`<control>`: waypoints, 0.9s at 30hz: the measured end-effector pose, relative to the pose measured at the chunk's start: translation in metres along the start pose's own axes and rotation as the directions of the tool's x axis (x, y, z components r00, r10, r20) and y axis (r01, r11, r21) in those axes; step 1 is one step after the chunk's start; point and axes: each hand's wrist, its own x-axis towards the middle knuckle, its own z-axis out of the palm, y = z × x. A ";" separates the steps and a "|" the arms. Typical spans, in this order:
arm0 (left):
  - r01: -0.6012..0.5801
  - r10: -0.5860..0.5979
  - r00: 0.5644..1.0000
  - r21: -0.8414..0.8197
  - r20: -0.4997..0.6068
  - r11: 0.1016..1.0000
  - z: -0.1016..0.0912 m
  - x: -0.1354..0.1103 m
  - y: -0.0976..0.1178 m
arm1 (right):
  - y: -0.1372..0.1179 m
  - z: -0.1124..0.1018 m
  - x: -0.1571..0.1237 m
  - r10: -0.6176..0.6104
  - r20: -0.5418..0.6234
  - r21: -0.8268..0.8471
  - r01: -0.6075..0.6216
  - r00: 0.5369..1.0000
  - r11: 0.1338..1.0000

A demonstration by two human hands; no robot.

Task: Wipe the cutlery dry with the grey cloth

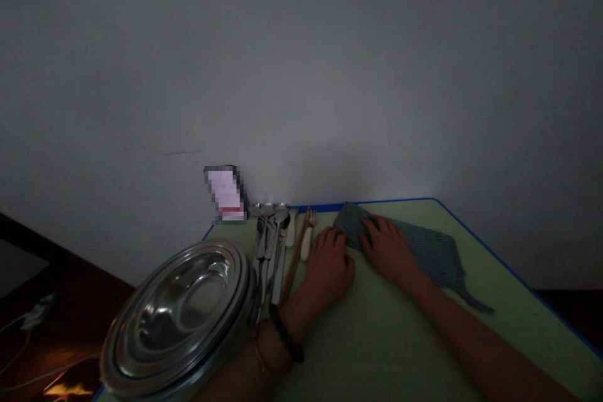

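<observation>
My right hand [389, 251] lies palm down on the left part of a grey-green cloth [433, 251], its fingers spread. Close by, my left hand [330, 267] rests on the table with its fingers extended toward the cloth's left edge, holding nothing that shows. Left of that hand lie a fork with a white handle [306, 244] and brown chopsticks [294, 264]. A cluster of metal spoons and other cutlery [270, 245] sits further left, handles toward me. The cloth spreads to the right and ends in a thin trailing strip.
Stacked round metal plates [176, 301] stand at the table's left edge, the top one divided into compartments. A phone [227, 193] leans on the wall [330, 75] behind. The light green table [367, 345] has a blue rim. Cables [32, 314] lie at the lower left.
</observation>
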 end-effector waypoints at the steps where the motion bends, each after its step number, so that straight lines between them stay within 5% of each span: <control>1: -0.001 0.001 1.000 0.005 -0.001 1.000 0.000 0.000 0.000 | 0.000 0.000 0.000 0.001 0.000 0.001 -0.001 1.000 1.000; 10: -0.002 0.002 1.000 0.075 -0.004 0.997 -0.001 -0.001 0.003 | -0.001 -0.002 0.000 0.011 0.020 0.004 -0.011 1.000 1.000; 14: 0.041 -0.040 0.999 0.284 -0.009 0.958 -0.007 -0.005 0.014 | -0.001 -0.003 0.000 0.004 0.025 0.006 -0.004 1.000 1.000; 19: 0.153 -0.259 0.952 0.481 0.162 0.863 -0.029 -0.005 0.021 | -0.002 -0.003 0.001 0.010 0.022 0.026 -0.011 1.000 1.000; 27: 0.122 -0.325 0.877 0.491 0.353 0.863 -0.054 0.002 0.008 | -0.004 -0.005 0.001 0.023 0.016 0.048 -0.024 1.000 0.999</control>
